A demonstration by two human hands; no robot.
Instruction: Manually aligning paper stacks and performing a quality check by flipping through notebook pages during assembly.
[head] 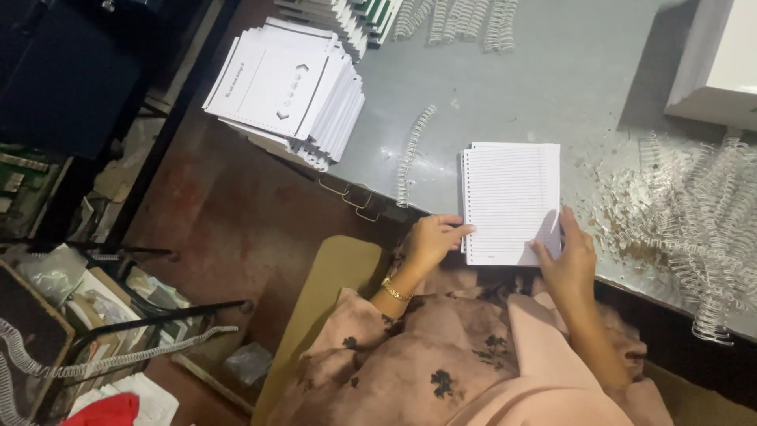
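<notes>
Left of centre, I see a loose wire coil [413,155] lying on the grey table [552,87], not yet threaded, I judge. At lower centre my left hand [432,241] pinches the punched edge of the lined page block [512,203]; my right hand [569,254], fingers curled, grips its lower right corner. Spare coils [694,229] heap at right.
</notes>
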